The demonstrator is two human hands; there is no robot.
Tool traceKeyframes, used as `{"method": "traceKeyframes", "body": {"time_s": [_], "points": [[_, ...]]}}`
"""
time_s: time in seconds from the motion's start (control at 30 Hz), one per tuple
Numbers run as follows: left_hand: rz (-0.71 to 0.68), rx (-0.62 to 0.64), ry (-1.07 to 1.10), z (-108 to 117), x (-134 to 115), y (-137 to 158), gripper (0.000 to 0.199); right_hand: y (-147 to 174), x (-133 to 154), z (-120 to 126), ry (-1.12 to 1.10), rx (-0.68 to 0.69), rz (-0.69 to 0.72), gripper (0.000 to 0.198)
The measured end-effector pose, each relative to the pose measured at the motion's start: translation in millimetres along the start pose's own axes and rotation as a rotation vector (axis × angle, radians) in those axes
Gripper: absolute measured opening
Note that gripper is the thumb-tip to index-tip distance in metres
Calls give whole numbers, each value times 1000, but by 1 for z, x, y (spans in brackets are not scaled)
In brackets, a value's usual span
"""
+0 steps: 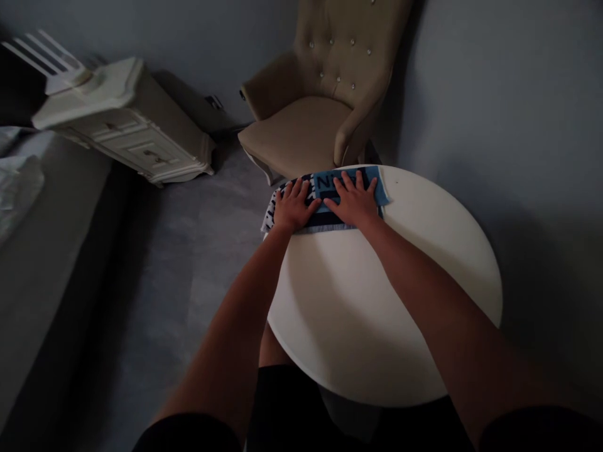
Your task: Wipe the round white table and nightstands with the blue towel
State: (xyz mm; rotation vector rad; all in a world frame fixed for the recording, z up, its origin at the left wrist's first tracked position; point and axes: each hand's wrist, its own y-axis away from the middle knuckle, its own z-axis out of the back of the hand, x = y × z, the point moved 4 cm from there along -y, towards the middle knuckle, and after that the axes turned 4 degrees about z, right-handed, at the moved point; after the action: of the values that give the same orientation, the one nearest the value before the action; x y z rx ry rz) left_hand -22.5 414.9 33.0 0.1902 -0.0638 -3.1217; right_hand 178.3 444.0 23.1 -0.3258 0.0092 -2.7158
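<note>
A blue, black and white patterned towel (325,218) lies folded in a strip along the far left part of a round white table (348,301). Its left end reaches the table's rim, and part of some lettering shows on the blue area. My left hand (294,204) rests palm down on the left half of the towel, fingers spread. On the right half my right hand (354,198) lies flat too, its fingers spread wide. The two thumbs point toward each other, a small gap between them. Neither hand grips the cloth.
Behind the table stands a beige buttoned armchair (311,129). A white nightstand (155,135) with a white router (68,78) on it is at the far left, beside a bed (56,194). A grey wall (509,94) rises on the right.
</note>
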Motion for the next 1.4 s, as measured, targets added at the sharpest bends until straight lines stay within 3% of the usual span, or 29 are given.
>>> {"method": "traceKeyframes", "body": {"time_s": [0.3,0.53,0.67,0.83,1.1,1.27,1.4], "points": [[-69,-27,31,-11,-75,-55,90,-21,-98,13,37,21,-35,98],[-127,-30,97,-21,-158,-64,88,9,-186,26,46,16,-65,103],[-150,-28,122,-26,-192,-55,88,39,-213,34,60,20,-100,102],[-176,-10,143,-29,-220,-21,89,92,-212,52,85,22,-161,98],[-231,-8,185,-35,-269,70,85,201,-208,69,89,-62,-289,93],[-292,-11,177,-41,-294,133,85,280,-202,65,60,-61,-399,90],[-356,-16,176,-46,-303,179,84,340,-187,48,-84,-166,-477,95]]}}
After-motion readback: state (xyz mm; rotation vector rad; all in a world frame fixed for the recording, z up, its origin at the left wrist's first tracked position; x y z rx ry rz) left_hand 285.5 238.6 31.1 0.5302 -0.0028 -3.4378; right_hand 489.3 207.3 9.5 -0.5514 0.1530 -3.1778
